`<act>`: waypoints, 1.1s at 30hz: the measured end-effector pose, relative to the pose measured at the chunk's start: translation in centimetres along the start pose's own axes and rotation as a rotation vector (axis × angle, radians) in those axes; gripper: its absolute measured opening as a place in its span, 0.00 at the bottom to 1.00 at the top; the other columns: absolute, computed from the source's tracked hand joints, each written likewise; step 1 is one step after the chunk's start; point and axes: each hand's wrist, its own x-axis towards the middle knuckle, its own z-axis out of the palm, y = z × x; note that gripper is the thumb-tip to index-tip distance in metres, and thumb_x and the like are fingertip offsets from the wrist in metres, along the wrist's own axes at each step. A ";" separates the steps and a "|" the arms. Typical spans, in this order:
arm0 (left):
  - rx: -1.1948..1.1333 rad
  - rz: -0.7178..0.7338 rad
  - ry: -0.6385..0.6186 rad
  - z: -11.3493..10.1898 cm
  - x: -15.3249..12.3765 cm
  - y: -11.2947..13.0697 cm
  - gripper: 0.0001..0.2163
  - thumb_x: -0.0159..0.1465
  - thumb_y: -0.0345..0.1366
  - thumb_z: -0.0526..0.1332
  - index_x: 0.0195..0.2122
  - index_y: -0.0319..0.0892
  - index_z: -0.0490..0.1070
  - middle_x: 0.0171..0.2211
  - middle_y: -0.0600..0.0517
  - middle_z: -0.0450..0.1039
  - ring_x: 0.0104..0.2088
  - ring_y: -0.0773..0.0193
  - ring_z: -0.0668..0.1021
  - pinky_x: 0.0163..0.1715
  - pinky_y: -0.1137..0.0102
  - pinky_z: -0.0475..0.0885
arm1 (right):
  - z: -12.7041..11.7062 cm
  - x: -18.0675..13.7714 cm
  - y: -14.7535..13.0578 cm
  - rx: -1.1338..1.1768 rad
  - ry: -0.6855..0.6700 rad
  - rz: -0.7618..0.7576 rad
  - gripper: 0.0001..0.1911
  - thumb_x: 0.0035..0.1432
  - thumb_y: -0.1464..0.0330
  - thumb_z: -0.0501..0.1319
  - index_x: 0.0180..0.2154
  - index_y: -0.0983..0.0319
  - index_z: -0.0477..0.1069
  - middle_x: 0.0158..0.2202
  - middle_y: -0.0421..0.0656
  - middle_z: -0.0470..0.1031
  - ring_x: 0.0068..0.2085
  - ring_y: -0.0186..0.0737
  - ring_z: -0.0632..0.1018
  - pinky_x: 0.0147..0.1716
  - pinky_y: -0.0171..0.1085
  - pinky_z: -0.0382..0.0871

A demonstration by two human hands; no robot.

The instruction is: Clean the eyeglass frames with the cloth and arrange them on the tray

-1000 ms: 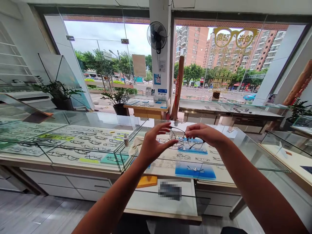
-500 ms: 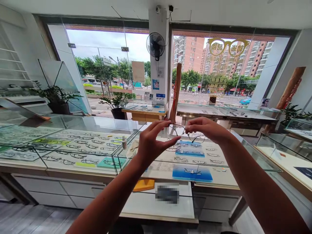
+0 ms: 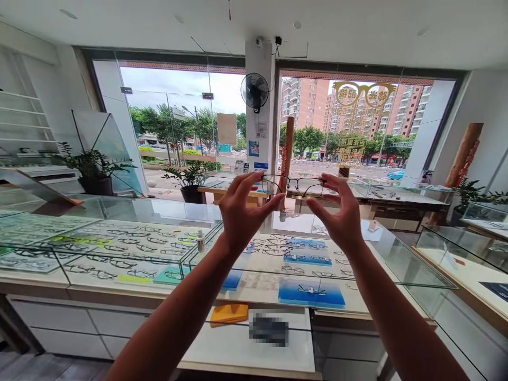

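I hold a pair of thin black-framed glasses [image 3: 296, 185] up at arm's length, level and facing me. My left hand [image 3: 242, 214] pinches the frame's left end between thumb and fingers. My right hand [image 3: 337, 211] pinches the right end the same way, palm turned toward me. Below my hands runs a glass display counter [image 3: 159, 211] with several rows of spectacle frames inside.
A small spray bottle [image 3: 200, 241] stands on the counter glass. An orange cloth [image 3: 229, 313] lies on the lower white shelf. Potted plants [image 3: 93, 169], a wall fan [image 3: 254, 91] on a pillar and more glass counters [image 3: 397, 193] stand before the shop windows.
Both hands have lifted the glasses higher and moved apart to the frame's two ends, unfolding it level. The view has tilted upward.
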 end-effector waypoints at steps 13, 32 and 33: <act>-0.104 -0.108 -0.003 -0.9 0.9 -0.1 0.25 0.62 0.51 0.76 0.56 0.46 0.77 0.51 0.47 0.80 0.50 0.54 0.85 0.45 0.60 0.88 | 1.0 1.2 -2.1 -0.001 0.018 -0.102 0.26 0.64 0.52 0.71 0.60 0.48 0.74 0.58 0.46 0.75 0.59 0.53 0.78 0.56 0.56 0.80; -0.109 0.068 0.020 -5.5 6.5 -4.7 0.30 0.60 0.59 0.74 0.55 0.48 0.71 0.53 0.47 0.73 0.54 0.54 0.81 0.53 0.57 0.85 | 6.2 6.2 -3.5 0.138 -0.019 -0.322 0.25 0.65 0.52 0.71 0.59 0.48 0.72 0.58 0.46 0.71 0.62 0.52 0.76 0.64 0.58 0.76; -0.095 0.095 0.032 -5.7 7.2 -4.8 0.30 0.60 0.60 0.74 0.56 0.48 0.71 0.53 0.47 0.73 0.54 0.54 0.81 0.54 0.56 0.85 | 6.4 6.7 -3.8 0.118 -0.008 -0.346 0.25 0.65 0.51 0.70 0.60 0.48 0.71 0.59 0.47 0.71 0.62 0.52 0.75 0.64 0.59 0.76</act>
